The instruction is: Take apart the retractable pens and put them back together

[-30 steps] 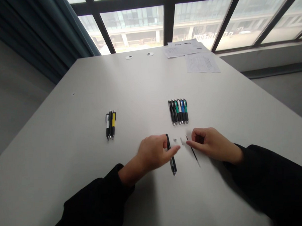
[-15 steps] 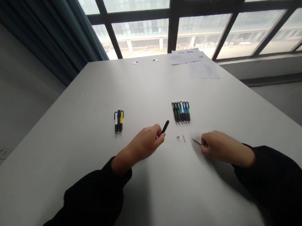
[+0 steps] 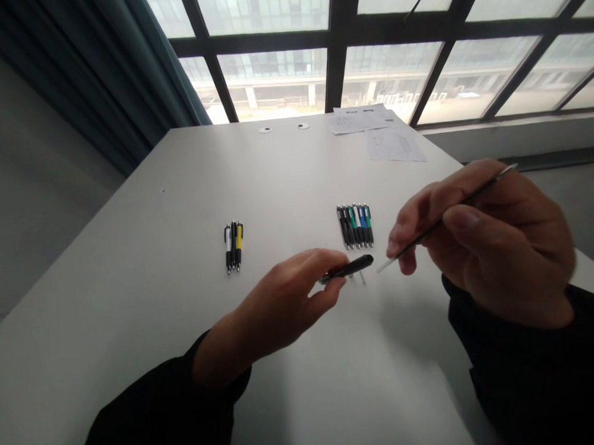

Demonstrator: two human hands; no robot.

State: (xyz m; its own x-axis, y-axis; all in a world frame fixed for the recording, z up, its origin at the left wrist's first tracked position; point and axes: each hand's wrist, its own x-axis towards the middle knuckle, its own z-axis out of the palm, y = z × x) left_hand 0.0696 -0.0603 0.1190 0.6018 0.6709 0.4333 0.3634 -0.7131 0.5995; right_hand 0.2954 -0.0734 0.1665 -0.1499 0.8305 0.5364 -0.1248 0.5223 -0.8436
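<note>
Black plastic pen barrel (image 3: 351, 267), light and smooth, sits pinched in the curled fingers of the left hand (image 3: 281, 302); the right hand (image 3: 494, 240) grips a slender ink refill (image 3: 416, 242) between thumb and fingers, likely flimsy, best held mid-shaft. Beyond both hands, a row of pens (image 3: 355, 225) lies on the white table (image 3: 132, 269).

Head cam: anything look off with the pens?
Yes, one pen is apart. The left hand holds a black pen barrel and the right hand holds a bare ink refill, unlike the assembled pens lined up on the table.
</note>
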